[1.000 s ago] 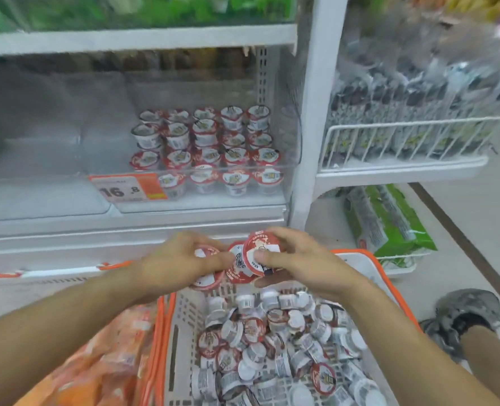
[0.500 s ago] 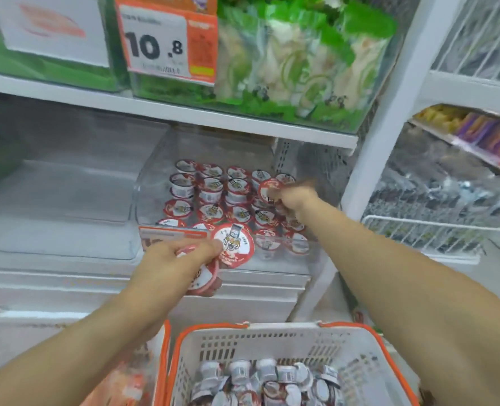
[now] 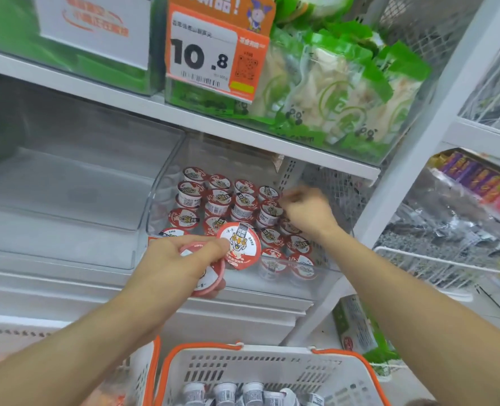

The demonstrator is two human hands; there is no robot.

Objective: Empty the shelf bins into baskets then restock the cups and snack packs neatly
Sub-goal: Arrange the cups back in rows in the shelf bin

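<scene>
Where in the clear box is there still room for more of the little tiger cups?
The clear bin has bare floor along its left wall, beside the tiger cups. The right side is crowded, where the right hand reaches. The neighbouring bin looks empty.

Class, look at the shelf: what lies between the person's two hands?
In the head view, red-lidded cups standing in the clear bin fill the stretch between the left hand, which holds two cups, and the right hand.
</scene>
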